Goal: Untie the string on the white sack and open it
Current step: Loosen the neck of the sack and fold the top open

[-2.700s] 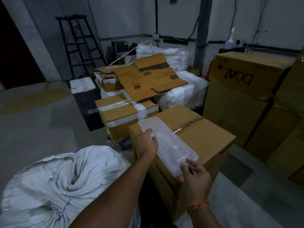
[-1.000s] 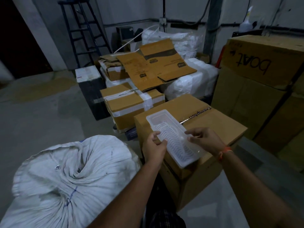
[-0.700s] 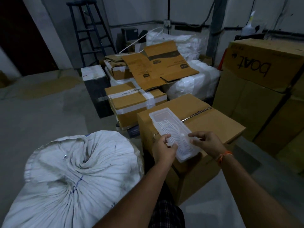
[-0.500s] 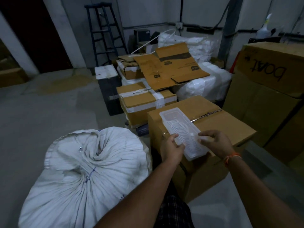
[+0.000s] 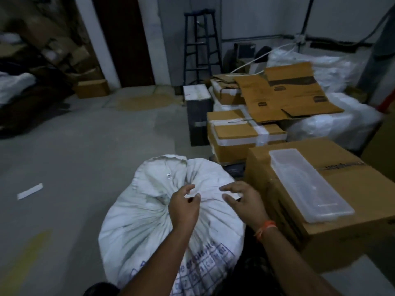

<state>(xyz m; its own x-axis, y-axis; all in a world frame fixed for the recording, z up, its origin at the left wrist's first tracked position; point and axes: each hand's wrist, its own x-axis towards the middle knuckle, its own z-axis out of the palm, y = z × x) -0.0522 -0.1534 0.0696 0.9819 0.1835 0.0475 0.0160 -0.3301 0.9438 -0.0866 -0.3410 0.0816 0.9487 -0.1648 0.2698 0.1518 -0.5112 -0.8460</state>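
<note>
A full white sack [image 5: 141,223] stands on the floor right in front of me, its top gathered into tight pleats with a loose flap above. Blue print shows low on its side. My left hand [image 5: 184,207] hovers over the gathered neck, fingers spread and curled, thumb and forefinger close together. My right hand [image 5: 243,199], with an orange band on the wrist, sits just right of the neck, fingers apart above the cloth. The string itself is too blurred to make out between my hands.
A clear plastic tray [image 5: 307,184] lies on a cardboard box [image 5: 354,201] to the right of the sack. More taped boxes [image 5: 235,133], flattened cardboard and wrapped white bundles stand behind. A dark stepladder [image 5: 201,43] leans at the back wall. Bare concrete floor [image 5: 74,157] stretches left.
Both hands let go of the clear tray, which now lies on the box, and moved left onto the sack's gathered top. My view has turned left toward the sack.
</note>
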